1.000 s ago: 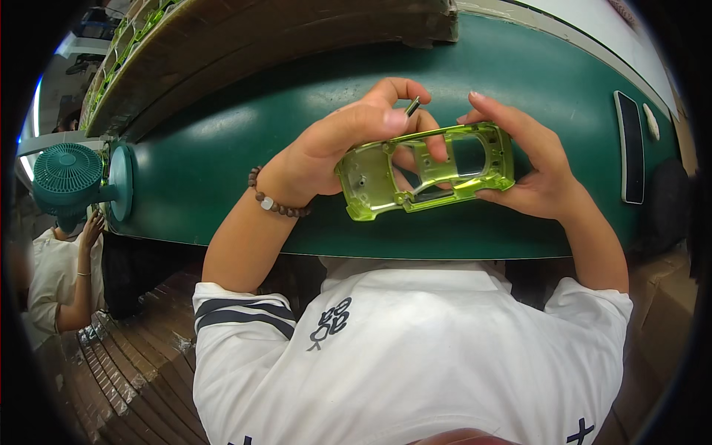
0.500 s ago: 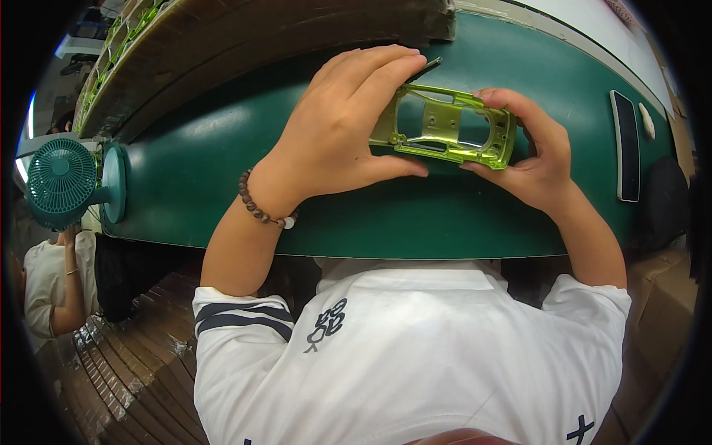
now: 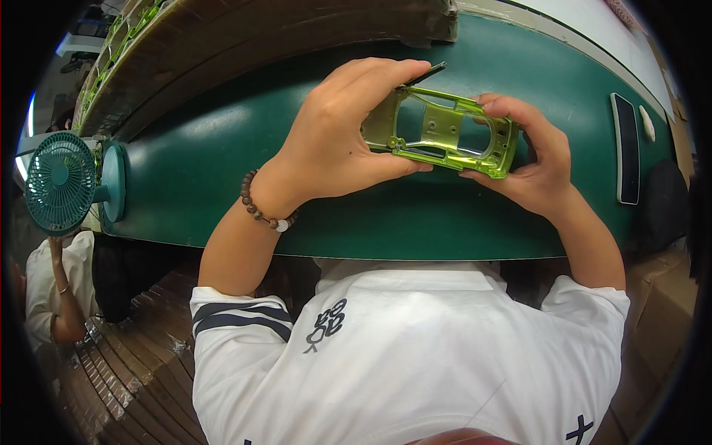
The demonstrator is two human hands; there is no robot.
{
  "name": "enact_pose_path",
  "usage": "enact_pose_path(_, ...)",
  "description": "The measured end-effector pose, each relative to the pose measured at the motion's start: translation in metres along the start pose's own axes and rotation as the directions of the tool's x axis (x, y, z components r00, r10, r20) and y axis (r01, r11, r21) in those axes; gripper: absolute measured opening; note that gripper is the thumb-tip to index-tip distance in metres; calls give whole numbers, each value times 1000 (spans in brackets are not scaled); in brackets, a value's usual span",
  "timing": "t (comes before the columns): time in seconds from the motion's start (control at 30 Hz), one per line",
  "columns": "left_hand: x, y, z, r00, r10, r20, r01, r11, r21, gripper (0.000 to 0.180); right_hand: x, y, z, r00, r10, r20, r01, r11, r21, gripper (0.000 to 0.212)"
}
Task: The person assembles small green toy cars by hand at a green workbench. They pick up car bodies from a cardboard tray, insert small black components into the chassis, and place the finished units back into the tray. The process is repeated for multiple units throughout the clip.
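Note:
Between both hands I hold a shiny lime-green toy car body shell (image 3: 442, 127), its hollow inside facing up, above the green tabletop. My left hand (image 3: 345, 130) wraps the left end, thumb along the near side and fingers over the far side. A thin dark piece, like an opened car door (image 3: 426, 74), juts out from the far edge by my left fingertips. My right hand (image 3: 530, 148) grips the right end, index finger on the far corner and thumb on the near corner. My left palm hides part of the shell's left end.
The green tabletop (image 3: 222, 178) curves around me. A teal fan (image 3: 63, 182) stands at the left, with a seated person (image 3: 63, 285) beyond it. A black phone-like slab (image 3: 627, 148) and a small white object (image 3: 647, 124) lie at the right. A cardboard wall (image 3: 282, 30) borders the back.
The shell has tilted slightly, its right end dropping toward me. My left fingers have come down a little and the left thumb now lies along the shell's near edge.

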State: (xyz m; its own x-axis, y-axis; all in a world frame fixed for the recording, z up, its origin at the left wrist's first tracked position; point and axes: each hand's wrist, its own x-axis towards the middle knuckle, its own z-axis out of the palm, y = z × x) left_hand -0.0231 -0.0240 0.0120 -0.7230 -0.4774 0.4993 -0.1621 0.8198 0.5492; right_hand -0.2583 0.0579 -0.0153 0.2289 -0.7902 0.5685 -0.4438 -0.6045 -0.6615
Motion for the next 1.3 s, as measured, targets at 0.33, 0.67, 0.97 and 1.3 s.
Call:
enact_pose_path(0.33,1,3,-6,999,13,31,-13,1000,-11,72,-3,-6,-2,999,-25,45,28,997,-77,59)
enact_pose_path(0.67,3,6,-29,987,61,151,-37,987,-156,73,26,-45,-23,888,-226,400,296,947,-122,53)
enact_pose_path(0.97,-2,10,-68,960,86,266,-19,969,-245,67,62,-91,-35,739,-358,570,510,851,-127,25)
enact_pose_path(1.3,-35,-25,-53,808,-277,-520,102,935,-339,60,159,-66,-40,870,-463,168,488,763,-424,20)
